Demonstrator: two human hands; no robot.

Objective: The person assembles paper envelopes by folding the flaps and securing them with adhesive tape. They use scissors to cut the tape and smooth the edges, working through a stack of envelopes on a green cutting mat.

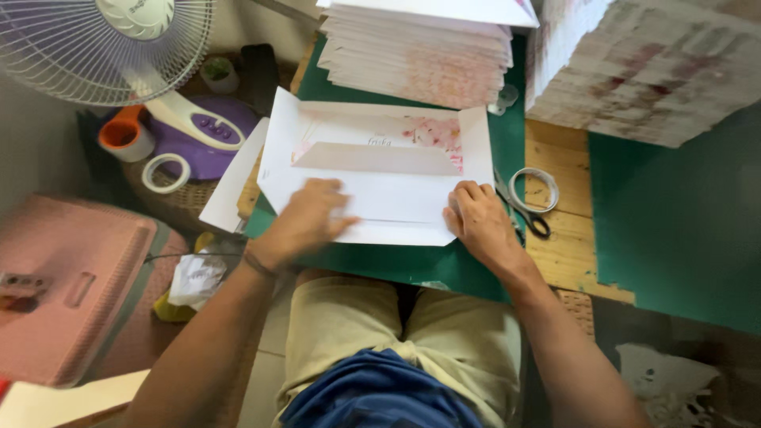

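Envelope blank [380, 170], white with pink floral print, lying flat on green mat [412, 261] at table edge. Left hand [305, 222] spread flat, pressing lower flap (blurred); right hand [479, 222] pinning right corner, fingers curled. Likely to crease crooked if uneven pressure slides sheet toward scissors [527, 202], or nudges tall paper stack [420, 47] behind

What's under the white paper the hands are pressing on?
Under the white paper lies a green mat on a wooden table. Both the left hand and right hand press its lower flap. Anything beneath the paper's middle is covered.
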